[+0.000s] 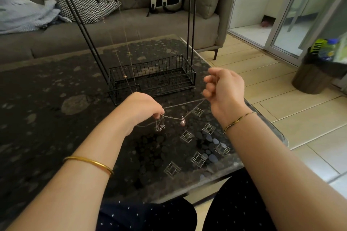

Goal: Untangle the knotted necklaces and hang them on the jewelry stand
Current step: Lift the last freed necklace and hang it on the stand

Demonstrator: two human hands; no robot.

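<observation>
Thin silver necklace chains (183, 103) stretch taut between my two hands above the dark table. My left hand (143, 108) pinches the chains at their left end, where a small silver pendant (159, 127) dangles below the fingers. A pinkish pendant (182, 121) hangs from a sagging strand between the hands. My right hand (223, 85) is raised higher and pinches the other end. Behind stands the black wire jewelry stand (152, 76) with a basket base and hooks along its top bar. Fine gold chains (124, 76) hang from it.
The dark patterned glass table (56, 108) ends close to my right wrist. A grey sofa (131, 24) with cushions and a backpack stands behind it. On the tiled floor at the right is a bin (315, 73) holding bottles. My knees sit under the near table edge.
</observation>
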